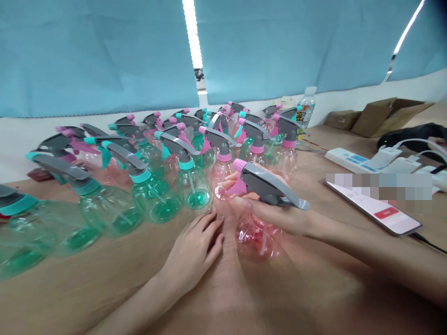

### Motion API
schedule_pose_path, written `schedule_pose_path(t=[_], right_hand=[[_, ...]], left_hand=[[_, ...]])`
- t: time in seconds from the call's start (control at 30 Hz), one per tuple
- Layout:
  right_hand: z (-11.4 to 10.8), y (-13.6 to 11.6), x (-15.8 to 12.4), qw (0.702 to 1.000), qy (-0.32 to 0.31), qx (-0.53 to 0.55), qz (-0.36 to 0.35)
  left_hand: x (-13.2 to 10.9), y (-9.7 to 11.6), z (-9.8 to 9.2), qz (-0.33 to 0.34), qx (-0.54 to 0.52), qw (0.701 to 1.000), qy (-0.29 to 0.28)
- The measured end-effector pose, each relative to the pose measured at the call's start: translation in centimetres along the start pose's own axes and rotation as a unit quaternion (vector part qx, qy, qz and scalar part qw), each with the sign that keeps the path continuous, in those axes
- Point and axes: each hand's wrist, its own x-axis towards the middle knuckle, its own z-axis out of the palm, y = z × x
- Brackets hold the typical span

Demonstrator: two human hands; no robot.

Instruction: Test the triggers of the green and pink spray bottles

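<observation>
My right hand [260,202] is wrapped round the neck of a pink spray bottle [256,237], just below its grey sprayer head with pink nozzle and trigger. The bottle stands close to upright at the front of the group. My left hand [197,242] rests on the table [139,288], holding nothing, its fingers slightly curled and apart. Just beyond it are a green spray bottle [193,186] and, further left, another green bottle [155,200]. Behind my right hand stands a pink bottle [223,170].
Several more green and pink spray bottles crowd the back and left. To the right lie a phone [401,223] and a white power strip [349,160] with plugs. Further back are a clear drink bottle [307,104], an open cardboard box [384,116] and a blue curtain [104,56].
</observation>
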Motion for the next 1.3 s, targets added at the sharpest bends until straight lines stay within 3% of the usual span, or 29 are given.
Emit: schedule_pose_path(t=[0.33, 0.77, 1.3], right_hand=[[0.52, 0.50, -0.07, 0.999, 0.001, -0.036, -0.025], [0.80, -0.10, 0.02, 0.998, 0.021, -0.054, -0.010], [0.61, 0.04, -0.03, 0.999, 0.005, -0.046, -0.001]], left_hand=[[-0.02, -0.01, 0.01, -0.002, 0.006, 1.000, -0.007], [0.08, 0.01, -0.01, -0.002, 0.007, 1.000, -0.015], [-0.02, -0.08, 0.10, -0.003, 0.012, 1.000, -0.014]])
